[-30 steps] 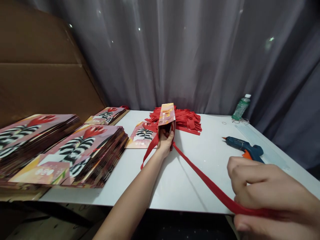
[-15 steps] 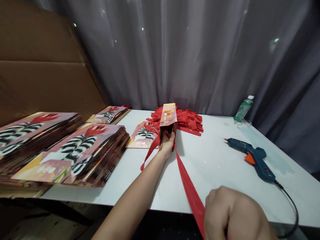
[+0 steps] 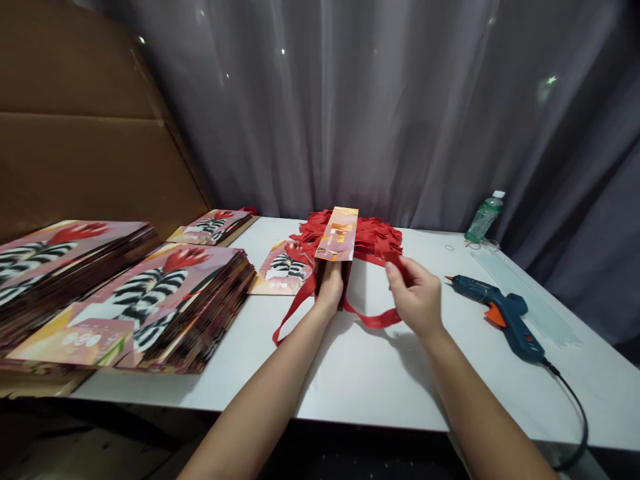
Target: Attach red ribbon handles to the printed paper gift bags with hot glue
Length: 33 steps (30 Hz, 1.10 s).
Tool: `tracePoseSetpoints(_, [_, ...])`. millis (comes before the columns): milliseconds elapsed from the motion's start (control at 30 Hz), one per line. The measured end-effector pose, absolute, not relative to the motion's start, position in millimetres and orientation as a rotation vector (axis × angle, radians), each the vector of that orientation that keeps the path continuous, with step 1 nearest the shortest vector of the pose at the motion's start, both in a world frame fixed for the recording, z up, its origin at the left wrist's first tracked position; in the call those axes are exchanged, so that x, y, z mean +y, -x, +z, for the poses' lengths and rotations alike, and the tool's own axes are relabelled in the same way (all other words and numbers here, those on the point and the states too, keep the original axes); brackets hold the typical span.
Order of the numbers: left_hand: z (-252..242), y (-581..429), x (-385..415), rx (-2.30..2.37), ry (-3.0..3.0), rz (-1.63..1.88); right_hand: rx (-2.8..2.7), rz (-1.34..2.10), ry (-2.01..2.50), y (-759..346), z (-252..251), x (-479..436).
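Note:
My left hand (image 3: 330,285) grips the open end of a narrow printed paper bag (image 3: 339,235) that lies on the white table (image 3: 350,373), pointing away from me. A red ribbon (image 3: 373,319) runs from the bag's mouth in a slack loop to my right hand (image 3: 415,297), which pinches its end just right of the bag. A second ribbon tail (image 3: 290,313) trails to the left of my left wrist. Behind the bag lies a pile of red ribbons (image 3: 373,233).
Thick stacks of flat printed bags (image 3: 160,300) fill the table's left side, with a smaller stack (image 3: 220,225) behind and one flat bag (image 3: 280,267) by the ribbons. A blue glue gun (image 3: 500,313) with its cord lies at right. A green bottle (image 3: 483,217) stands at the back right.
My right hand has moved from close to the camera forward to the bag, carrying the ribbon end; the ribbon went from taut to a slack loop. My left hand stayed on the bag.

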<state>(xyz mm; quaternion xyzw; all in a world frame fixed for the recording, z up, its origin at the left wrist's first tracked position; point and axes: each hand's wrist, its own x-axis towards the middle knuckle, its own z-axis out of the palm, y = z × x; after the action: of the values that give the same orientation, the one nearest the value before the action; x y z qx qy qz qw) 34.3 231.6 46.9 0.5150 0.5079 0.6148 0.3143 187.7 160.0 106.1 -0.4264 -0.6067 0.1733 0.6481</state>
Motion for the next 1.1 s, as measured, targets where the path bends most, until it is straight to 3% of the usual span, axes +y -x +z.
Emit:
tracePoseSetpoints(200, [63.9, -37.1, 217.2, 1.261, -1.431, 1.540, -1.662, 0.308, 1.048, -173.3, 86.9, 166.5])
tracePoseSetpoints(533, [83.8, -51.9, 198.0, 1.337, -1.390, 1.504, -1.655, 0.247, 0.982, -168.3, 76.2, 165.2])
tracePoseSetpoints(1100, [82.9, -54.1, 197.6, 1.380, -1.402, 1.490, -1.838, 0.253, 1.135, -170.2, 72.2, 168.2])
